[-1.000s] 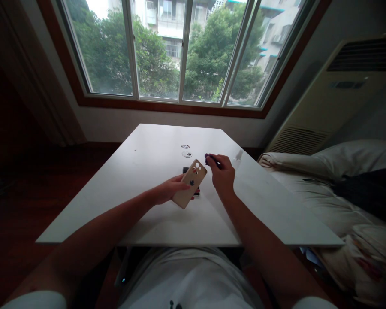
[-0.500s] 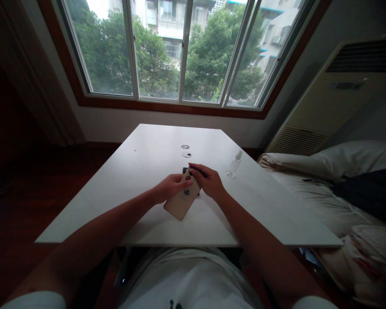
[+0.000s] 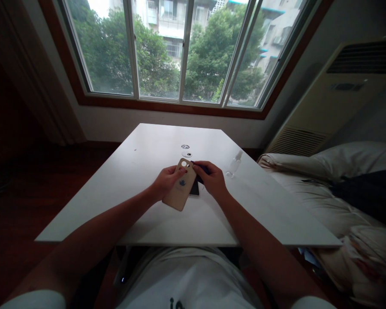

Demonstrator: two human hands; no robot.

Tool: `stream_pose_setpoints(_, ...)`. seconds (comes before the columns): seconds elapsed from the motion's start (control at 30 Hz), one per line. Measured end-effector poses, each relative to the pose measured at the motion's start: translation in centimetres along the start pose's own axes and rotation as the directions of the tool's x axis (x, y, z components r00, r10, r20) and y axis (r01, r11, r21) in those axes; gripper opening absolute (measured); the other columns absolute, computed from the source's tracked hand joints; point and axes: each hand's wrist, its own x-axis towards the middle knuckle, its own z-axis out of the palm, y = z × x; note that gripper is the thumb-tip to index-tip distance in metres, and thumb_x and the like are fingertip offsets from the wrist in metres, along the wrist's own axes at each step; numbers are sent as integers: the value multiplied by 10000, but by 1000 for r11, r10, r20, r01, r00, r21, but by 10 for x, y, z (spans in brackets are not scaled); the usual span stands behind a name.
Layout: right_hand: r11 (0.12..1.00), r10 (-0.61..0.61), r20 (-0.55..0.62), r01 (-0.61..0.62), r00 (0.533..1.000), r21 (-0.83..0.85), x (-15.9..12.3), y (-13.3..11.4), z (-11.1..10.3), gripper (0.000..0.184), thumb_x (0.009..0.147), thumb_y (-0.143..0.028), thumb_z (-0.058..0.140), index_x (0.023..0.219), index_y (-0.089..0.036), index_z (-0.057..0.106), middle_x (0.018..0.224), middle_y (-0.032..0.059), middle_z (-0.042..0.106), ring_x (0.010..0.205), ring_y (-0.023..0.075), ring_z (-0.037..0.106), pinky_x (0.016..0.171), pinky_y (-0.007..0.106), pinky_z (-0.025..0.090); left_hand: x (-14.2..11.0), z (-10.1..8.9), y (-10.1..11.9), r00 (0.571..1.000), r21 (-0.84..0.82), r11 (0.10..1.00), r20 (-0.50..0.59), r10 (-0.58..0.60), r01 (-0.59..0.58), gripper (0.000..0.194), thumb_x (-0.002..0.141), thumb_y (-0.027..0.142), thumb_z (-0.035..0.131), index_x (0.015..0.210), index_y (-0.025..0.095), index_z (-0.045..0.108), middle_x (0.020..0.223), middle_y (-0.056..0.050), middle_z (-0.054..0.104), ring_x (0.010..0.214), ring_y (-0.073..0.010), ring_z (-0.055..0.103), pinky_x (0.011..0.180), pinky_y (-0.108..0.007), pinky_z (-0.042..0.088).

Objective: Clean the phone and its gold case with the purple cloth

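My left hand (image 3: 167, 180) grips a beige phone case (image 3: 177, 195) by its left side, thumb across its back. The case is tilted above the table, with a dark leaf-like print and round openings near its upper end; white shows through one opening. My right hand (image 3: 214, 178) pinches a dark cloth (image 3: 202, 169) at the upper right corner of the case, fingertips by the openings. Behind the case, a black phone (image 3: 195, 189) lies on the white table (image 3: 131, 180), mostly covered from view.
Two small round pieces, a ring (image 3: 185, 146) and a disc (image 3: 187, 154), lie beyond my hands. A clear spray bottle (image 3: 234, 164) stands to the right. A tiny scrap (image 3: 135, 149) is at the far left. A bed (image 3: 296, 189) flanks the table's right side.
The case has turned more upright and shifted slightly up and left. My right fingers have slid off one opening toward its right corner. More of the black phone shows.
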Motion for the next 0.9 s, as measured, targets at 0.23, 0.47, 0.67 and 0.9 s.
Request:
stream_pose_setpoints(0.23,987,126,-7,-124,992,101,3,4,1,408,760,-466,823,1072,-218,737,1008,46,758,901,213,693,846,368,572,2,-2,-2,991,-21,995,-94,98,-100,506,778,575,782,1017,134,714,880,-90,742,710,-209,695,640,-323,566)
stream_pose_setpoints(0.47,999,10,55,-9,998,-35,-10,2,8,273,808,-452,785,920,-209,731,905,28,742,798,193,663,745,326,535,3,-3,1,962,-5,981,-195,189,-194,490,780,582,771,973,136,713,857,-68,722,706,-184,671,644,-302,561)
stream_pose_setpoints(0.67,954,-207,295,260,933,-151,-19,-11,13,175,910,-385,685,911,-213,713,884,40,690,774,172,619,711,316,494,6,-5,3,929,-21,968,-289,232,-248,479,769,582,778,943,144,693,826,-49,707,673,-161,649,601,-267,532)
stream_pose_setpoints(0.9,968,-58,527,178,848,-179,-28,-5,23,165,902,-347,681,1003,-217,691,880,22,666,769,161,604,697,298,482,12,-11,6,876,-82,953,-422,232,-292,504,765,592,774,973,144,672,786,-45,684,642,-169,642,571,-283,543)
